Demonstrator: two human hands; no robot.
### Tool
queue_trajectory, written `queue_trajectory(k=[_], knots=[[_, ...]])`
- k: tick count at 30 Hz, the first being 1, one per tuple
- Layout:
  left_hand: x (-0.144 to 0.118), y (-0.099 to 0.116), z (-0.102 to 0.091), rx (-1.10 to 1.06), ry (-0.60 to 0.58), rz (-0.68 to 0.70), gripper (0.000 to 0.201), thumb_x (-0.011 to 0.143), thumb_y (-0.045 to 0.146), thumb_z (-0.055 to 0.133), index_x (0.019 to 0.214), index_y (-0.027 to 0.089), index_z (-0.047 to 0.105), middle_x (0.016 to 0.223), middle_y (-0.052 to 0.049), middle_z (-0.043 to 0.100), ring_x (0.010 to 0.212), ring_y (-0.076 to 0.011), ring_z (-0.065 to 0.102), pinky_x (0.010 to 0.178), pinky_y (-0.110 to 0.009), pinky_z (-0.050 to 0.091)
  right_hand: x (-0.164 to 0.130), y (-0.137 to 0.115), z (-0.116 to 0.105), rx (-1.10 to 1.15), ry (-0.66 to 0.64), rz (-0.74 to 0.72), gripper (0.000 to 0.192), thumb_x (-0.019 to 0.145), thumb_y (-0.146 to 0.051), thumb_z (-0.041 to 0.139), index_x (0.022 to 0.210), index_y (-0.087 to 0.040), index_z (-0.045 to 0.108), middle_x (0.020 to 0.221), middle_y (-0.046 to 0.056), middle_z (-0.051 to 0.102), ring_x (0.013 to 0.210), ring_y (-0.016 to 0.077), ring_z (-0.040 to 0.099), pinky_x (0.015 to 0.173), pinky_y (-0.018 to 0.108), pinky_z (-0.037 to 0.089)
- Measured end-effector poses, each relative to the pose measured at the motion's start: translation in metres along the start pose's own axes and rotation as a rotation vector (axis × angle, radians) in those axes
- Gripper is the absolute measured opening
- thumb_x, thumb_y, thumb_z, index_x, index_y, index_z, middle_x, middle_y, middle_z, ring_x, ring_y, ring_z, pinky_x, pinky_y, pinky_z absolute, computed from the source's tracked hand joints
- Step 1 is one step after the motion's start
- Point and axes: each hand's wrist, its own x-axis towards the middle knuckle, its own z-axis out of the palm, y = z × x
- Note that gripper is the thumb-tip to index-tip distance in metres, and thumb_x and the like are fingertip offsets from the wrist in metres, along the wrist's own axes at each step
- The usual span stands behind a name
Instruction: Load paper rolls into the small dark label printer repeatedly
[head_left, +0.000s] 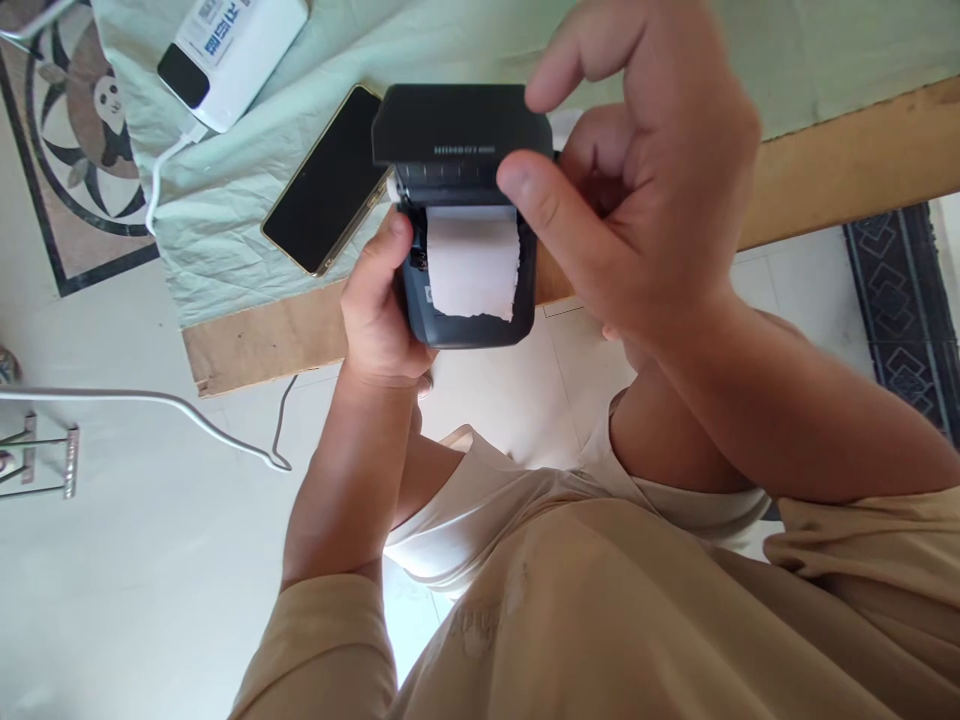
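My left hand point(382, 310) grips a small black portable printer point(457, 150) from its left side, thumb on the body. The printer's lid stands open and a strip of white paper point(472, 265) with a torn lower edge lies over the body. My right hand point(637, 190) is over the printer's right side, thumb tip and forefinger at the open lid's edge, the other fingers curled. I hold the printer in the air above the edge of a wooden table point(847, 160).
On the pale green cloth point(225, 230) covering the table lie a black phone point(326, 180) and a white power bank point(229, 50) with a white cable. A metal stand point(45, 450) sits on the tiled floor at left. A patterned rug point(907, 320) lies at right.
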Motion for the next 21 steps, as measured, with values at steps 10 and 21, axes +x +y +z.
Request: queue_trajectory(k=[10, 21], knots=[[-0.004, -0.004, -0.008, 0.057, 0.068, -0.010, 0.027, 0.081, 0.052, 0.068, 0.091, 0.027, 0.069, 0.109, -0.006, 0.075, 0.144, -0.0375, 0.046, 0.110, -0.051, 0.052, 0.002, -0.009, -0.003, -0.418, -0.235, 0.024, 0.016, 0.094, -0.031, 0.050, 0.101, -0.021, 0.061, 0.087, -0.001, 0.069, 0.064, 0.0126, 0.057, 0.062, 0.030, 0.035], [-0.005, -0.002, 0.002, 0.041, -0.052, -0.035, 0.041, 0.076, 0.054, 0.077, 0.101, 0.022, 0.068, 0.102, -0.012, 0.072, 0.140, -0.0428, 0.049, 0.102, -0.053, 0.057, 0.007, -0.015, -0.013, -0.474, -0.520, 0.120, 0.039, 0.083, -0.027, 0.057, 0.122, -0.031, 0.060, 0.099, -0.003, 0.074, 0.073, 0.0187, 0.064, 0.058, 0.030, 0.031]])
